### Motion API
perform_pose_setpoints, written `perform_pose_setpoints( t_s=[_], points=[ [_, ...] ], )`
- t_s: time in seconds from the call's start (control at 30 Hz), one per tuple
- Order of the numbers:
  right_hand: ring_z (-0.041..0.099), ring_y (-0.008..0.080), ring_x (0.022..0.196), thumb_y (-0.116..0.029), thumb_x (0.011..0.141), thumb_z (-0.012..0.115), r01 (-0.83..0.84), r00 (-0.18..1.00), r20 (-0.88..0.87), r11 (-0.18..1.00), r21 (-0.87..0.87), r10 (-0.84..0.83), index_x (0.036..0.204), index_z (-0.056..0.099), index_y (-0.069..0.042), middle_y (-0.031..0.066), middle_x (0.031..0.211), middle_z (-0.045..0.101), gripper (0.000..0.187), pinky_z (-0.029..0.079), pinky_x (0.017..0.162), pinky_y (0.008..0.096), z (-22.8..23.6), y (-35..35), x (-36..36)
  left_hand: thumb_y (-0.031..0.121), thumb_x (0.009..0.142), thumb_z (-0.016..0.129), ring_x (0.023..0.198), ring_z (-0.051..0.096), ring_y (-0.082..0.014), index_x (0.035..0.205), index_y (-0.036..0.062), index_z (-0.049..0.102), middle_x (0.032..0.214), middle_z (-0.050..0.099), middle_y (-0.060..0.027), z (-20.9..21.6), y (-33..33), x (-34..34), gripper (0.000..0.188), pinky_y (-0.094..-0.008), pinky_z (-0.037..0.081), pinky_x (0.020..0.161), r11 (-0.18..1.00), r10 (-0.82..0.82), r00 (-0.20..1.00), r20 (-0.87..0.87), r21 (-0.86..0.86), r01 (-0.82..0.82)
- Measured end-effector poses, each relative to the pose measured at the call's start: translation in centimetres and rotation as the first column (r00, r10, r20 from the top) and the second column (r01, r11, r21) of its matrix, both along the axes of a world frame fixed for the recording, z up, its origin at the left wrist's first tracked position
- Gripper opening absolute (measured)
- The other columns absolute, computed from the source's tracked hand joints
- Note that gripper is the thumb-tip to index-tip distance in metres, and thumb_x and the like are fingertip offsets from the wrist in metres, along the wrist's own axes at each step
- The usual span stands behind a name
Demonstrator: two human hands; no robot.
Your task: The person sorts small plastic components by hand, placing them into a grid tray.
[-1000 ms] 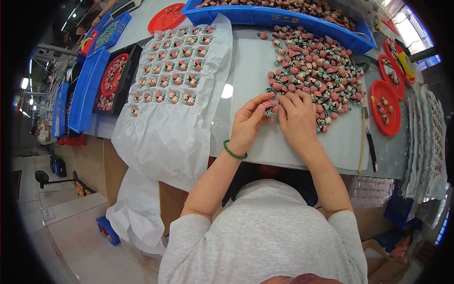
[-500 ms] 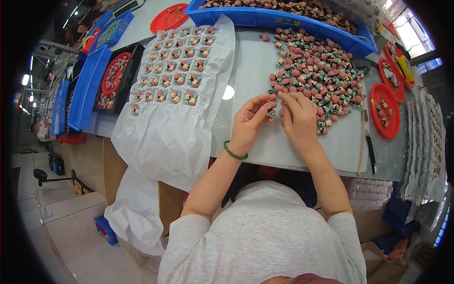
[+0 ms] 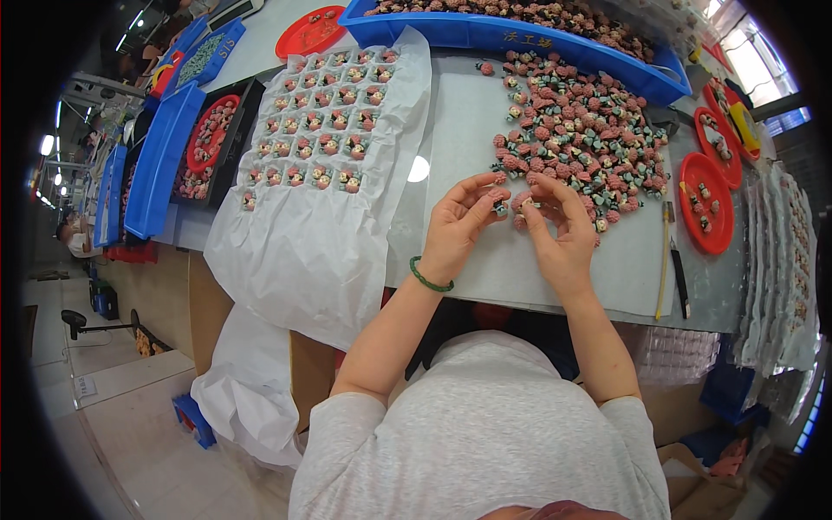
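My left hand (image 3: 461, 210), with a green bead bracelet (image 3: 431, 276) at its wrist, pinches a small pink-haired figurine (image 3: 497, 198) with a green lower part. Just to its right, my right hand (image 3: 559, 217) has thumb and fingers closed on another small pink-haired figurine (image 3: 523, 201) whose pale face shows. The two figurines are close together, a small gap between them. Right behind my hands spreads a heap of similar figurines (image 3: 581, 121) on a white sheet (image 3: 459, 130). To the left, a white compartment tray (image 3: 316, 121) lined with thin paper holds rows of them.
A long blue bin (image 3: 520, 36) full of figurines stands at the back. Red plates (image 3: 706, 204) with a few pieces lie at the right, near a black-handled tool (image 3: 679, 282) and a thin yellow stick (image 3: 665, 260). Stacked clear trays (image 3: 776, 260) stand far right; blue trays (image 3: 165, 165) far left.
My right hand has turned and drawn slightly back toward me, and a figurine now shows between its fingers. My left hand keeps nearly the same place with its figurine.
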State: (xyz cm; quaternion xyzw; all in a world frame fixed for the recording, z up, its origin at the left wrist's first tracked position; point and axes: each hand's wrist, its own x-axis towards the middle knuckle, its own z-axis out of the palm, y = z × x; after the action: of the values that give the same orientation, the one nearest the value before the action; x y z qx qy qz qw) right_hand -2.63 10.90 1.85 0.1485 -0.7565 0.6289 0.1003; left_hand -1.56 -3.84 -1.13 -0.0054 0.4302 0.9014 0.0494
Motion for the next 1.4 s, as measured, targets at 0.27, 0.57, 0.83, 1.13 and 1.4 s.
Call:
perform_pose_setpoints(
  t_s=[0.27, 0.57, 0.83, 1.13, 1.4],
  points=[
    [0.055, 0.0138, 0.09, 0.004, 0.079, 0.058, -0.004, 0.992, 0.119, 0.981, -0.194, 0.027, 0.113, 0.049, 0.001, 0.0074, 0.103, 0.052, 0.035, 0.048, 0.075, 0.025, -1.1, 0.3, 0.3, 0.009, 0.088, 0.048, 0.095, 0.054, -0.015, 0.12, -0.0001, 0.042, 0.106, 0.055, -0.0097, 0.7, 0.3, 0.1, 0.033, -0.0273, 0.048, 0.075, 0.999, -0.017, 1.0, 0.025, -0.038, 0.018],
    [0.056, 0.014, 0.09, 0.003, 0.079, 0.059, -0.026, 0.967, 0.242, 0.974, -0.227, 0.082, 0.107, 0.052, 0.001, 0.0095, 0.1, 0.056, 0.03, 0.049, 0.075, 0.025, -0.2, -0.4, 1.6, 0.017, 0.088, 0.052, 0.064, 0.045, -0.0031, 0.106, 0.0034, 0.051, 0.081, 0.053, 0.0025, 0.2, 0.1, 0.4, 0.023, -0.015, 0.033, 0.053, 0.978, -0.108, 0.994, 0.003, -0.179, 0.107],
    [0.059, 0.0141, 0.084, 0.003, 0.078, 0.061, -0.057, 0.991, 0.111, 0.984, -0.167, 0.076, 0.102, 0.055, 0.003, 0.0091, 0.093, 0.059, 0.026, 0.049, 0.074, 0.0248, -1.7, -0.1, 2.1, 0.01, 0.087, 0.052, 0.071, 0.047, -0.0056, 0.104, 0.0009, 0.054, 0.085, 0.056, -0.0005, 0.2, 0.0, 0.5, 0.019, -0.0192, 0.037, 0.061, 0.987, -0.157, 0.987, -0.008, 0.01, 0.158],
    [0.06, 0.0155, 0.081, 0.006, 0.073, 0.063, 0.001, 0.991, -0.131, 0.997, -0.079, -0.012, 0.102, 0.057, 0.001, 0.0103, 0.092, 0.061, 0.03, 0.05, 0.071, 0.0249, -1.2, 0.3, 1.7, 0.001, 0.083, 0.048, 0.096, 0.051, -0.0156, 0.109, -0.0023, 0.049, 0.11, 0.052, -0.0123, 0.1, -0.5, 0.3, 0.027, -0.0298, 0.043, 0.082, 0.949, -0.285, 0.955, -0.086, 0.117, 0.294],
    [0.058, 0.0143, 0.083, 0.008, 0.073, 0.063, -0.017, 0.985, -0.171, 1.0, -0.021, 0.014, 0.101, 0.057, 0.003, 0.0092, 0.093, 0.058, 0.029, 0.048, 0.072, 0.024, -1.5, 1.5, 1.7, 0.006, 0.089, 0.045, 0.098, 0.052, -0.0162, 0.111, -0.0021, 0.045, 0.11, 0.051, -0.0141, 1.0, 0.2, 0.5, 0.024, -0.0299, 0.045, 0.085, 0.996, -0.093, 0.995, 0.016, 0.005, 0.093]
  ],
)
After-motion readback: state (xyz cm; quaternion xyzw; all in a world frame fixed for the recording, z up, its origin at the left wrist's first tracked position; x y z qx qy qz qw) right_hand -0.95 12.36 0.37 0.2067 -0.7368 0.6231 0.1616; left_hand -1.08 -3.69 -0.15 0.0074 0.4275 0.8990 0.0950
